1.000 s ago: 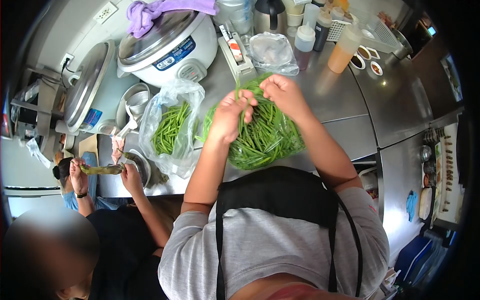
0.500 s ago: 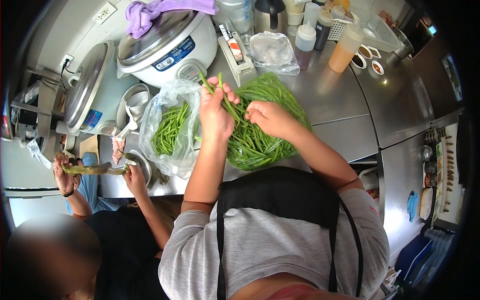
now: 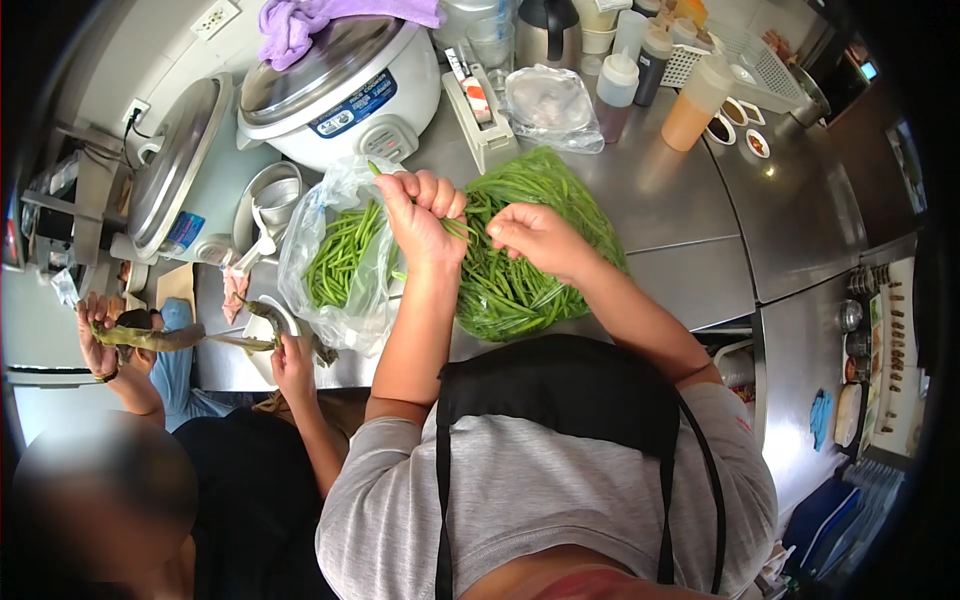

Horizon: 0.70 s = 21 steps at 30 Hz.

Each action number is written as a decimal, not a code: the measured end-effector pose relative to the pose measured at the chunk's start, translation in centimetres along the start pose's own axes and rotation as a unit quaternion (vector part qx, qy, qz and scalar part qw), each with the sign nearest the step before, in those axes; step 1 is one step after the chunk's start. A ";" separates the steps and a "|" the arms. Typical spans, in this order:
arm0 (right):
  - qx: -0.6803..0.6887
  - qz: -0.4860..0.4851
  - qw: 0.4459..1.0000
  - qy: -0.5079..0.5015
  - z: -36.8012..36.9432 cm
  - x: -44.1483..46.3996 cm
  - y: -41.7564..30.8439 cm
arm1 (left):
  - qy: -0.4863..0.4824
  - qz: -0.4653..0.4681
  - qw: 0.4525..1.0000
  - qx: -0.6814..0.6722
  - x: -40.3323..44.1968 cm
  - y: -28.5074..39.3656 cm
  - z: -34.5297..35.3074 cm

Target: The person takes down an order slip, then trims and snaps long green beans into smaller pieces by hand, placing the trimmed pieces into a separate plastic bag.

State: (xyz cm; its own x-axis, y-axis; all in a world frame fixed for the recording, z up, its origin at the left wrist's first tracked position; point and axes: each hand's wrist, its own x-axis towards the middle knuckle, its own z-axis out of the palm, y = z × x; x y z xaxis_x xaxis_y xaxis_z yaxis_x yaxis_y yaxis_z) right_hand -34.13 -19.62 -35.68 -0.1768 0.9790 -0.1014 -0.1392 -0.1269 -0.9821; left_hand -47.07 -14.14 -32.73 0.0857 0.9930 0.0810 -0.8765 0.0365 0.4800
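My left hand (image 3: 428, 215) is closed round a few green beans (image 3: 455, 228), and one bean tip pokes out past the thumb. Just to its right, my right hand (image 3: 540, 242) has its thumb and fingertips pinched together; what lies between them is too small to make out. Both hands are over a large clear plastic bag (image 3: 545, 165) full of long green beans (image 3: 520, 290). Left of my left wrist, a smaller open plastic bag (image 3: 375, 290) holds shorter bean pieces (image 3: 340, 255).
Two rice cookers (image 3: 345, 90) stand behind and left. Squeeze bottles (image 3: 697, 103), a grey box (image 3: 480, 115) and small sauce dishes (image 3: 757, 143) line the back of the steel counter (image 3: 690, 280). At left, a co-worker's hands (image 3: 293, 368) hold a long, limp greenish vegetable (image 3: 160, 338).
My left fingers have curled into a fist round the beans, which stood upright between open fingers before. My right hand stays pinched nearby. The co-worker's hands shifted slightly, with the vegetable sagging more.
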 end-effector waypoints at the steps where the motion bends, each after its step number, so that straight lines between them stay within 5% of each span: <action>1: 0.020 -0.011 1.000 -0.003 0.5 0.1 0.2 | -0.014 0.017 1.000 0.022 0.0 -0.1 0.1; 3: 0.031 -0.027 0.999 -0.007 1.2 0.4 0.4 | -0.041 0.052 0.995 0.068 -0.3 -0.6 0.4; 6: -0.138 -0.091 0.986 0.017 1.1 1.2 1.4 | -0.095 0.105 0.980 0.140 -0.9 -1.1 0.8; 9: -0.415 -0.266 0.856 0.155 1.8 1.2 1.3 | -0.118 0.110 0.970 0.181 -1.3 -1.5 0.8; 12: -0.124 -0.097 0.985 0.069 1.8 1.2 1.2 | -0.093 0.086 0.981 0.144 -1.3 -1.4 1.1; 15: 0.329 -0.034 0.941 -0.072 1.3 1.0 1.5 | -0.030 0.025 0.998 0.046 -0.7 -0.7 1.4; 18: 0.169 -0.049 0.984 -0.026 1.3 0.2 0.0 | -0.024 0.007 1.000 0.006 0.4 -0.2 0.5; 19: 0.022 -0.063 0.998 -0.005 1.4 -0.1 -0.6 | 0.010 0.033 0.999 0.027 0.2 -0.3 0.8; 21: -0.037 -0.093 0.995 0.019 1.8 -0.3 -0.2 | 0.002 0.086 0.991 0.107 -0.4 -0.8 1.5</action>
State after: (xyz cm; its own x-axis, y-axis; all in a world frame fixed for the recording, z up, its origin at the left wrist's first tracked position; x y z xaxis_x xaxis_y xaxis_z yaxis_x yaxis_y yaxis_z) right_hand -35.77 -20.17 -35.12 -0.1165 0.9900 0.0791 -0.0934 0.0683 -0.9933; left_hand -45.67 -14.76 -31.83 -0.0582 0.9829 0.1748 -0.7578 -0.1575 0.6332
